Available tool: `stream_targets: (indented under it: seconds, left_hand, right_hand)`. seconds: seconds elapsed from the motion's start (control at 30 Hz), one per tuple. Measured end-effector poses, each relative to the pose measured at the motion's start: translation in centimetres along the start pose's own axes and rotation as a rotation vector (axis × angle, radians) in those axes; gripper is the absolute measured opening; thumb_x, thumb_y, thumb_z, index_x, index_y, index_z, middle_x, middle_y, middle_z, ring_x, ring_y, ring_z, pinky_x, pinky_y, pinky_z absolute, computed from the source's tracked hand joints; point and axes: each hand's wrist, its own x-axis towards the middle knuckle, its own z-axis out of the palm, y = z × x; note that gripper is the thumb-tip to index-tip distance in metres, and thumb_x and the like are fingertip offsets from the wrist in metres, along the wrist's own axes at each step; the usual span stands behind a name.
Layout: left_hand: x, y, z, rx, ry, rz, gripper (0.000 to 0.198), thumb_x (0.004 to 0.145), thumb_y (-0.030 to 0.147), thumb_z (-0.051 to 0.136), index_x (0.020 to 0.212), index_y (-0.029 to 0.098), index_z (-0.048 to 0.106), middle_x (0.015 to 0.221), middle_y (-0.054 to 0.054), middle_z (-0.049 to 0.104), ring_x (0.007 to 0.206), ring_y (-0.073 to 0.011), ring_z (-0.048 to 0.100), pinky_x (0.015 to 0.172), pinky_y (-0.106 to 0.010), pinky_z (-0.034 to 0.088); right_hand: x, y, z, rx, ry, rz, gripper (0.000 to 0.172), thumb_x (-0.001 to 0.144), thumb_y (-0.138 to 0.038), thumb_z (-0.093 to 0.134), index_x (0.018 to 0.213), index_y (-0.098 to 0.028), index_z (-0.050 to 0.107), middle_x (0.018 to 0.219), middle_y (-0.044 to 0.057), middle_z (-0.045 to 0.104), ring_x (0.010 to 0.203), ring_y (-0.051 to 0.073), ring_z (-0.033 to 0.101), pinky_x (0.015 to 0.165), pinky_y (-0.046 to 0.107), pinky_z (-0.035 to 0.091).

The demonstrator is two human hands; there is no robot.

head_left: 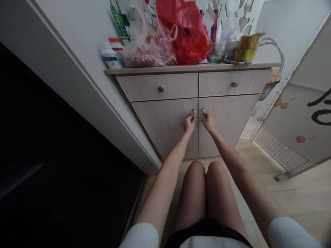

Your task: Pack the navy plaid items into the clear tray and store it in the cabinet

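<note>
A low light-wood cabinet stands against the wall, with two drawers above two doors. Both doors look closed. My left hand is closed around the metal handle of the left door. My right hand is closed around the metal handle of the right door. Both arms reach straight forward over my knees, which are close to the cabinet front.
The cabinet top carries a red plastic bag, a clear bag, white bottles, a glass and a yellow packet. A dark doorway lies left. A decorated sliding door stands right on the tiled floor.
</note>
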Motion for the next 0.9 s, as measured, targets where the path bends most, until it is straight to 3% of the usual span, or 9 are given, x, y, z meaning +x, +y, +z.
stream_targets:
  seconds: [0.3,0.43,0.5,0.57,0.67,0.8,0.9]
  left_hand:
    - [0.3,0.3,-0.5,-0.044,-0.041,-0.004,0.016,0.086,0.014,0.066,0.1,0.015,0.075,0.106,-0.014,0.077,0.097,-0.0218,0.073,0.088,-0.032,0.052]
    - [-1.1,0.3,-1.2,-0.08,-0.056,-0.029,0.024,0.087,0.015,0.065,0.11,0.015,0.073,0.11,-0.014,0.076,0.101,-0.0205,0.072,0.089,-0.03,0.053]
    - [-2.4,-0.2,-1.9,-0.082,-0.059,-0.062,0.018,0.088,0.019,0.065,0.103,0.013,0.074,0.103,-0.015,0.077,0.096,-0.0212,0.073,0.088,-0.031,0.053]
    - [-3.9,-0.8,-2.9,-0.083,-0.085,-0.102,0.016,0.09,0.026,0.064,0.086,0.013,0.074,0.085,-0.013,0.076,0.079,-0.0208,0.074,0.081,-0.031,0.054]
    - [-5.4,-1.2,-4.4,-0.119,-0.13,-0.144,0.042,0.095,0.043,0.057,0.065,0.016,0.066,0.065,-0.007,0.07,0.053,-0.0156,0.065,0.063,-0.027,0.051]
    - [-5.0,0.2,-6.1,-0.19,0.0,-0.194,0.072,0.092,0.076,0.034,0.051,0.02,0.053,0.051,-0.005,0.058,0.048,-0.0139,0.057,0.051,-0.024,0.042]
    - [-3.3,2.0,-7.2,-0.223,0.03,-0.232,0.081,0.084,0.088,0.017,0.048,0.021,0.047,0.047,-0.006,0.05,0.05,-0.0152,0.056,0.049,-0.025,0.039]
  right_hand:
    - [-0.1,-0.2,-0.4,0.042,-0.012,-0.024,0.024,0.094,-0.03,0.051,0.107,-0.017,0.066,0.1,0.014,0.073,0.092,0.025,0.068,0.084,0.037,0.05]
    - [-1.2,0.1,-1.1,0.103,0.008,-0.08,0.029,0.093,-0.035,0.051,0.111,-0.016,0.064,0.099,0.013,0.073,0.09,0.024,0.068,0.082,0.034,0.049]
    - [-2.2,0.5,-1.7,0.11,0.004,-0.097,0.031,0.094,-0.04,0.05,0.107,-0.017,0.065,0.096,0.013,0.073,0.086,0.023,0.068,0.079,0.032,0.049]
    - [-3.4,0.8,-2.6,0.091,-0.053,-0.098,0.036,0.095,-0.049,0.048,0.093,-0.017,0.066,0.086,0.011,0.072,0.079,0.022,0.067,0.073,0.03,0.047]
    - [-4.8,0.6,-4.3,0.083,-0.176,-0.114,0.057,0.094,-0.065,0.041,0.065,-0.02,0.058,0.063,0.006,0.063,0.064,0.019,0.062,0.063,0.028,0.042]
    - [-5.1,-1.3,-6.5,0.195,-0.205,-0.073,0.076,0.086,-0.087,0.027,0.051,-0.022,0.045,0.049,0.003,0.049,0.051,0.017,0.053,0.054,0.028,0.037]
    - [-4.0,-3.0,-7.2,0.29,-0.184,-0.012,0.083,0.084,-0.091,0.011,0.055,-0.022,0.048,0.05,0.003,0.047,0.048,0.016,0.05,0.051,0.028,0.038]
